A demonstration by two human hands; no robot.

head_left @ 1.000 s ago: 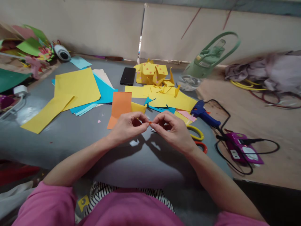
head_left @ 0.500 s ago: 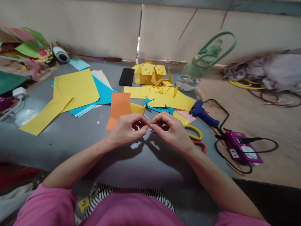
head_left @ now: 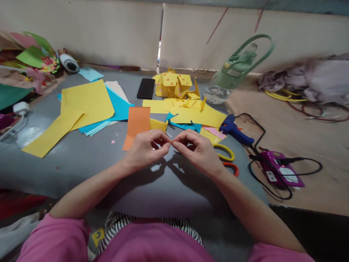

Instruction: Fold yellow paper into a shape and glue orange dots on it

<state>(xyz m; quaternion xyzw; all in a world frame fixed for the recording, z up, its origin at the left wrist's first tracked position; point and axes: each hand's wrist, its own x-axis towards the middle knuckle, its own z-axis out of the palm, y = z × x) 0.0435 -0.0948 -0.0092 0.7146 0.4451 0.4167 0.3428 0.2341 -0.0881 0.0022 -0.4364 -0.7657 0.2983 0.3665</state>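
Fingertip to fingertip, my left hand [head_left: 148,147] and my right hand [head_left: 197,151] pinch a tiny piece of orange paper [head_left: 171,142] above the grey tabletop. Most of it is hidden by the fingers, so its shape does not show. Just behind my left hand lies a creased orange paper strip [head_left: 138,122]. Partly covered by my right hand are scissors with one yellow handle loop [head_left: 227,152] and one red one. Teal paper scraps [head_left: 188,126] and a pink scrap [head_left: 215,131] lie beyond the hands.
Yellow sheets [head_left: 87,100] over blue paper [head_left: 120,109] lie to the left. At the back are a black phone [head_left: 146,88], a spotted yellow paper model [head_left: 174,83] and a green-topped bottle [head_left: 231,74]. A blue glue gun [head_left: 236,129] and purple power strip [head_left: 280,169] sit right.
Both hands hold nearly the same pose, still pinching the orange bit. The whole view has shifted very slightly.
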